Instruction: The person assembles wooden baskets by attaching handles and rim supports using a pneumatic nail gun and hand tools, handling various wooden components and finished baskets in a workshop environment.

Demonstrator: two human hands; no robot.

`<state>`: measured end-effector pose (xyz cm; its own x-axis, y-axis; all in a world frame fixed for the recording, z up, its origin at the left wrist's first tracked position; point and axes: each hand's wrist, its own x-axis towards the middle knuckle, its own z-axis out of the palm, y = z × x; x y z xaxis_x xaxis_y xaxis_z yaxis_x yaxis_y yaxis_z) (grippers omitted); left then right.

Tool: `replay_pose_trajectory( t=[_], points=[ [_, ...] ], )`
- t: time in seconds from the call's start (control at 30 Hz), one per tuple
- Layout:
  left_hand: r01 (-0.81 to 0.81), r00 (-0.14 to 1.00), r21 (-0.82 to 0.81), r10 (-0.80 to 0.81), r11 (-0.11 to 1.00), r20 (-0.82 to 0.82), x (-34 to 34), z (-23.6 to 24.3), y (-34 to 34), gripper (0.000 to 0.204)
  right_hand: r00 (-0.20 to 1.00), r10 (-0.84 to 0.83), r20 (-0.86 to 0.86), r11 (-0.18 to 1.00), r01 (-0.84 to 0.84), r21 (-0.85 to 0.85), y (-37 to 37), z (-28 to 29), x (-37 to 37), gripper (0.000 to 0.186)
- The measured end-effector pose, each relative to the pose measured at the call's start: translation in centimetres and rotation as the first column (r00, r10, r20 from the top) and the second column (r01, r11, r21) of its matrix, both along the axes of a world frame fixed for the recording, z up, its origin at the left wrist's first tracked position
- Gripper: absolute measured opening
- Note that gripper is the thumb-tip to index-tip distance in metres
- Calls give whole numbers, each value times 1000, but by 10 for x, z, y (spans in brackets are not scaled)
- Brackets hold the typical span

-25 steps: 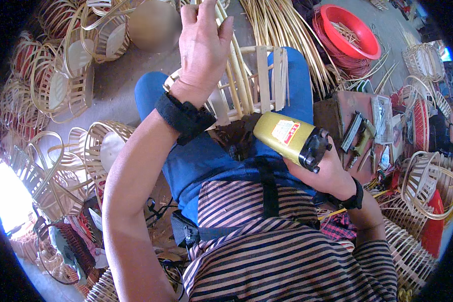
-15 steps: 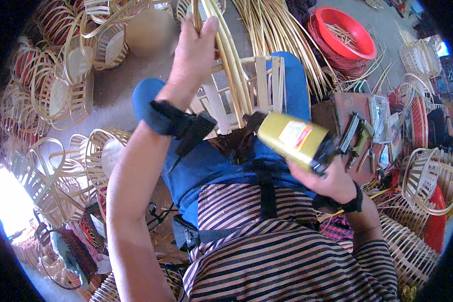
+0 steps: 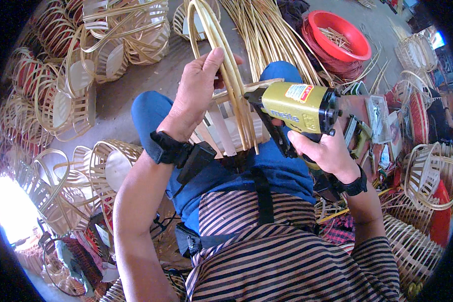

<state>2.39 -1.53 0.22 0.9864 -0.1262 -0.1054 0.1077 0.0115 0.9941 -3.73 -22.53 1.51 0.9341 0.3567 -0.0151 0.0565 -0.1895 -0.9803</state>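
Note:
My left hand [image 3: 199,88] is closed round the bent cane handle [image 3: 227,55] of a basket. The basket [image 3: 220,128], made of pale wooden slats, rests on my lap between my knees. The handle's loose-looking ends reach down across its near side. In my right hand [image 3: 332,156] is an olive-yellow air nail gun [image 3: 292,103], gripped by its handle. Its nose lies against or just beside the handle rods at the basket's rim; I cannot tell whether they touch. The gun's body hides the basket's right side.
Finished baskets [image 3: 65,95] with tall handles crowd the left side. Beyond my knees lies a bundle of long canes [image 3: 267,38]. A red basin [image 3: 360,45] with short sticks sits to its right. Tools, including another nail gun [image 3: 360,136], lie on a low surface at the right.
The nail gun has swung up and away from my body, from the handle's lower ends to the basket's rim. The basket has tilted, and my left hand has come slightly nearer.

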Motion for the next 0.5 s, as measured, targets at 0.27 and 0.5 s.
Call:
replay_pose_trajectory(
  t=[0.27,0.5],
  points=[
    [8,1000,2,-8,1000,-16,0,0,-1,39,999,20,30,999,-21,24,7,3,-7,24],
    [-2,1000,2,2,1000,-22,-2,4,-5,39,960,42,278,997,-22,-76,9,-2,-10,27]
  ],
)
